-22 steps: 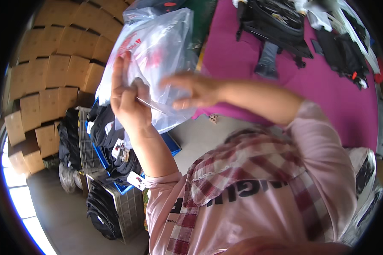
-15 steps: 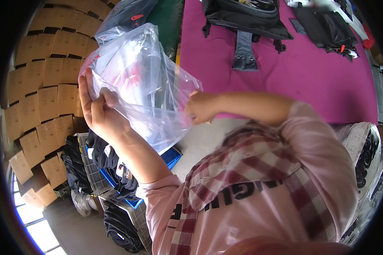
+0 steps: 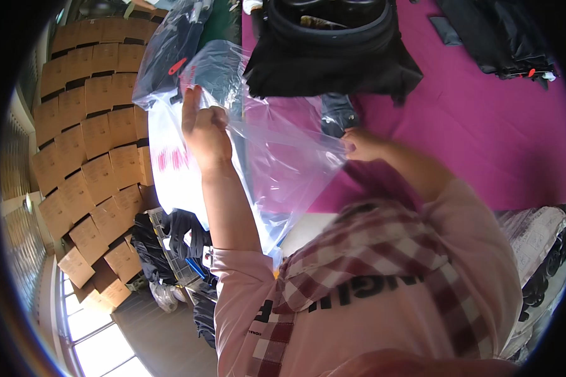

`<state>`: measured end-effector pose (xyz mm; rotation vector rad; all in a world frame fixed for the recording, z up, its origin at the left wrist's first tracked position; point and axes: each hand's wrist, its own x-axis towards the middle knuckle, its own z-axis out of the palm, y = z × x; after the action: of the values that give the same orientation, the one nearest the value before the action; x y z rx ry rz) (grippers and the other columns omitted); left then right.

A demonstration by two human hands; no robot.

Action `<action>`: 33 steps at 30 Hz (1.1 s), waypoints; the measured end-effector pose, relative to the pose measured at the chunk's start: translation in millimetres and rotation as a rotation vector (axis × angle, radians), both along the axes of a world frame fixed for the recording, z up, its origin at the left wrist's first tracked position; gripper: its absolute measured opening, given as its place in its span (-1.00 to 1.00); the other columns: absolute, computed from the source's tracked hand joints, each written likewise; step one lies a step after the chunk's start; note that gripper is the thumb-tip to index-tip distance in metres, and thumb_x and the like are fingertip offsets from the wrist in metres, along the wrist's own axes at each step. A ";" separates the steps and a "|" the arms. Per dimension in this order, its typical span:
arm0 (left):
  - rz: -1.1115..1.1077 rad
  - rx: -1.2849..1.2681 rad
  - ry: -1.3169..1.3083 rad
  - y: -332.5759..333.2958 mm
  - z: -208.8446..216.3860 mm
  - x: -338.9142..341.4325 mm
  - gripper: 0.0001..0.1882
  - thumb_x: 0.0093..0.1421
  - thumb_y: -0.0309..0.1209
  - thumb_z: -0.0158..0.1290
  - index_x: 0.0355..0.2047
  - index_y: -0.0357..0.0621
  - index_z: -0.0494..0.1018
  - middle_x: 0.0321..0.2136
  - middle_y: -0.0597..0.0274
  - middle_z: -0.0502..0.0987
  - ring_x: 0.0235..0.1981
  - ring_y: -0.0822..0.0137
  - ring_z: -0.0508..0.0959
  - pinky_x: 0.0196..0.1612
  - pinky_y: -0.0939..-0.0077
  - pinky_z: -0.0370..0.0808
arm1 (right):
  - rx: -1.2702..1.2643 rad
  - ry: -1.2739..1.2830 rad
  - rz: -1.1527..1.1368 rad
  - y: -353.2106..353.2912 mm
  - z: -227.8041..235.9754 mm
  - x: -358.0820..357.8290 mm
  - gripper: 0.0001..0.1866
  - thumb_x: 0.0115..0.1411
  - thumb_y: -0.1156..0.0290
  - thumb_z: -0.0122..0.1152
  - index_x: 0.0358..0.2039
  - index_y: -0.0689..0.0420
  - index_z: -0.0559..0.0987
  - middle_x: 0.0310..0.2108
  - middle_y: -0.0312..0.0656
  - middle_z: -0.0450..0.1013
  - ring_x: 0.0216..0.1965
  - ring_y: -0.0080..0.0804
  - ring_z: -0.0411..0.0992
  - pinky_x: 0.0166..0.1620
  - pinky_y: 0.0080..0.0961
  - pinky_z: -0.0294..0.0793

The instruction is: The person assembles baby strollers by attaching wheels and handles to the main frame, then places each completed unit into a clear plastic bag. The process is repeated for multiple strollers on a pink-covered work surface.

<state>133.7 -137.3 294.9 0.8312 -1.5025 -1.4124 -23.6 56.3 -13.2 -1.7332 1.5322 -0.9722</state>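
A large clear plastic bag (image 3: 277, 147) is stretched between my two hands, in front of the black bag (image 3: 333, 66) on the table. My left hand (image 3: 209, 135) grips one side of the plastic bag, index finger pointing up and thumb bent in. At the opposite edge, my right hand (image 3: 363, 146) pinches the film with closed fingers. Through the film, part of the magenta cloth shows. A dark strap-like piece (image 3: 337, 114) lies close to my right hand, partly under the black bag.
White plastic with red print (image 3: 170, 157) hangs left of my left arm. Behind it is a dark item in clear film (image 3: 170, 63). Cartons (image 3: 100, 132) are stacked at the left. Black goods (image 3: 497, 38) lie at the far right of the magenta table (image 3: 459, 144).
Both hands have moved right with the clear plastic bag, off the white printed plastic and toward the black bag. The view has shifted as well.
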 end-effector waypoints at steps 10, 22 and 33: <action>-0.073 0.054 -0.169 -0.3 -11.1 -140.9 -0.35 -0.01 -0.63 -0.22 0.18 -0.47 0.11 0.18 -0.04 0.24 -0.61 0.49 0.35 -0.58 0.65 0.22 | 0.136 -0.120 -0.259 139.5 94.6 -142.1 -0.81 -0.07 0.42 0.27 -0.46 0.24 0.51 -0.33 -0.06 0.50 -0.16 -0.13 0.46 0.14 -0.22 0.29; -0.054 -0.526 -0.628 -150.2 -52.9 -162.5 -0.66 0.16 -0.57 -0.10 -0.03 -0.32 0.32 -0.16 0.16 0.50 -0.25 0.18 0.55 -0.33 0.29 0.43 | 0.034 -0.863 -0.369 -32.7 71.7 -295.3 -0.89 0.14 0.45 0.13 -0.44 0.20 0.44 -0.56 -0.24 0.42 -0.52 -0.50 0.42 -0.38 -0.53 0.45; 0.129 0.227 -0.161 -145.2 -45.9 -231.6 -0.70 0.29 -0.38 -0.21 -0.05 -0.25 0.35 -0.18 0.07 0.49 -0.15 0.19 0.54 -0.08 0.40 0.40 | 0.473 -1.424 -0.132 2.1 -17.8 -152.3 -0.72 0.15 0.42 0.17 -0.11 0.17 0.52 -0.28 -0.21 0.52 -0.14 -0.40 0.49 -0.04 -0.40 0.49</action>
<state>-97.9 -282.5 249.0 1.1852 -1.3949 -1.4642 -175.9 58.4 -31.0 -0.3081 0.7529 -1.2967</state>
